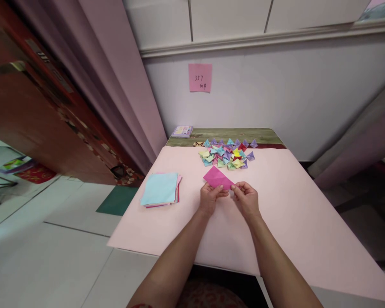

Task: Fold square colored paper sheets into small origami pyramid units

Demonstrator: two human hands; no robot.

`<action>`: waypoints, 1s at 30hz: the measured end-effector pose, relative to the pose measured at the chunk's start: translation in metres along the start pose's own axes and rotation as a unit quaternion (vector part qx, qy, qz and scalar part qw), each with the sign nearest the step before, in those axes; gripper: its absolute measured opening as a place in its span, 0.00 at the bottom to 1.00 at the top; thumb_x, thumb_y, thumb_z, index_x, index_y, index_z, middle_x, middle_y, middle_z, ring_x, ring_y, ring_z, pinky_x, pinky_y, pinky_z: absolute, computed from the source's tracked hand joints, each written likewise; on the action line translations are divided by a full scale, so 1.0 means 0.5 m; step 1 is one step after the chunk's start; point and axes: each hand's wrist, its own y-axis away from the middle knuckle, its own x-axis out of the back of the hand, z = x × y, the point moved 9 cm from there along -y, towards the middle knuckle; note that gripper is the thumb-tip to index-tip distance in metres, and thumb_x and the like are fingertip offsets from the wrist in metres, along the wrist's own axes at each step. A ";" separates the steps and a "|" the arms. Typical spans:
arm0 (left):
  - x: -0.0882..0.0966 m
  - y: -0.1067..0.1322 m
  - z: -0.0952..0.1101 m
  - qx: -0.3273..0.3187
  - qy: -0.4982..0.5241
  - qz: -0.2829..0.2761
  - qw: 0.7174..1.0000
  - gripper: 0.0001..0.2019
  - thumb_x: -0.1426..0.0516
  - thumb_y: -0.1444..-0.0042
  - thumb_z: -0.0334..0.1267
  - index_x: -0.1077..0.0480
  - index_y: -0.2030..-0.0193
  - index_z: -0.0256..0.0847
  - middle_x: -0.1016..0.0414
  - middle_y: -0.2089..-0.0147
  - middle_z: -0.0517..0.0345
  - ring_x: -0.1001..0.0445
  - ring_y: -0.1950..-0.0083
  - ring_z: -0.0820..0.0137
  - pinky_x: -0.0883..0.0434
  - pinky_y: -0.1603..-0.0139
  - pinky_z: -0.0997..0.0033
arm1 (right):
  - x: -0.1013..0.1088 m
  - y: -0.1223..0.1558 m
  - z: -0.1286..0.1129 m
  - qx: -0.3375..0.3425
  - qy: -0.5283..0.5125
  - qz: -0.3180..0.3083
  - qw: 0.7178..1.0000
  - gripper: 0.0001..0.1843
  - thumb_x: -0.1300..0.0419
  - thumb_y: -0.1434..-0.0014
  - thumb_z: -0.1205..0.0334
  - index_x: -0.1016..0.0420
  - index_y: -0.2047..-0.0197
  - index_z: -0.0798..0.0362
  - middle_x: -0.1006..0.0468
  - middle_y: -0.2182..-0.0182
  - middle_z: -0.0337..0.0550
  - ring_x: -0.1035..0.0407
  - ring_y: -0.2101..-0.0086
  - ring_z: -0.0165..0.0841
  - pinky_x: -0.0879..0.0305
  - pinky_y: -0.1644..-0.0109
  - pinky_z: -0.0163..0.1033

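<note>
A magenta sheet of origami paper (217, 176), folded to a roughly triangular shape, is held up between my two hands above the pink table cover. My left hand (211, 196) pinches its lower edge, thumb in front and fingers behind. At the paper's right corner, my right hand (245, 197) closes with thumb and fingertips on it. Just beyond the paper lies a pile of small folded paper pieces (226, 155) in blue, purple, yellow, green, pink and red. Left of my hands sits a stack of square paper sheets (160, 188), light blue on top.
Pink paper (295, 222) covers most of the table. Its green wood-look back end (234, 134) shows, with a small stack of printed cards (182, 131) at the left corner. A pink note (200, 78) hangs on the wall. A red door (51, 111) and curtain (115, 64) stand left.
</note>
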 end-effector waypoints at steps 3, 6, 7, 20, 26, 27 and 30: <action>0.005 -0.003 0.001 -0.017 0.005 0.007 1.000 0.24 0.29 0.60 0.40 0.29 0.57 0.33 0.19 0.67 0.51 0.20 0.69 0.65 0.22 0.62 0.63 | -0.005 0.002 -0.008 0.010 0.000 -0.003 1.000 0.21 0.28 0.54 0.52 0.28 0.61 0.52 0.29 0.79 0.32 0.39 0.81 0.25 0.42 0.77 0.31; 0.000 -0.003 0.000 -0.026 -0.022 -0.005 0.999 0.22 0.29 0.60 0.41 0.28 0.59 0.32 0.20 0.70 0.52 0.22 0.71 0.68 0.24 0.66 0.67 | -0.012 0.001 -0.001 0.002 -0.002 -0.019 1.000 0.27 0.28 0.53 0.51 0.28 0.52 0.51 0.27 0.75 0.33 0.37 0.80 0.25 0.39 0.76 0.32; -0.003 -0.002 -0.001 -0.027 -0.034 -0.012 0.999 0.22 0.29 0.60 0.41 0.28 0.60 0.32 0.20 0.71 0.52 0.23 0.73 0.69 0.26 0.68 0.69 | -0.014 0.000 0.006 -0.005 0.002 -0.025 1.000 0.26 0.28 0.53 0.50 0.27 0.53 0.52 0.27 0.75 0.34 0.37 0.80 0.26 0.39 0.76 0.33; 0.007 -0.016 0.008 -0.046 0.068 0.007 0.997 0.16 0.33 0.54 0.43 0.27 0.62 0.36 0.21 0.64 0.55 0.23 0.62 0.70 0.28 0.57 0.70 | -0.009 -0.001 0.017 -0.020 0.020 -0.021 0.999 0.19 0.28 0.53 0.48 0.25 0.69 0.54 0.32 0.82 0.32 0.43 0.82 0.24 0.46 0.79 0.31; 0.030 -0.005 0.013 -0.104 -0.039 0.077 0.991 0.17 0.32 0.56 0.39 0.34 0.62 0.40 0.23 0.66 0.59 0.25 0.65 0.73 0.30 0.61 0.73 | -0.015 0.008 0.017 -0.022 0.062 -0.030 0.997 0.19 0.29 0.53 0.47 0.26 0.69 0.54 0.31 0.82 0.33 0.42 0.82 0.25 0.46 0.79 0.32; 0.035 -0.001 0.018 -0.118 -0.060 0.096 0.987 0.17 0.33 0.55 0.39 0.36 0.65 0.41 0.25 0.68 0.61 0.26 0.68 0.74 0.31 0.64 0.75 | -0.017 0.010 0.019 -0.023 0.075 -0.033 0.996 0.20 0.30 0.52 0.46 0.26 0.69 0.54 0.31 0.82 0.34 0.42 0.82 0.26 0.46 0.79 0.32; 0.027 0.007 0.028 -0.134 -0.098 0.093 0.982 0.17 0.33 0.55 0.40 0.40 0.69 0.42 0.26 0.67 0.63 0.28 0.70 0.75 0.33 0.68 0.77 | -0.021 0.013 0.023 -0.019 0.103 -0.037 0.994 0.21 0.31 0.52 0.44 0.25 0.68 0.54 0.30 0.83 0.35 0.40 0.82 0.27 0.45 0.79 0.32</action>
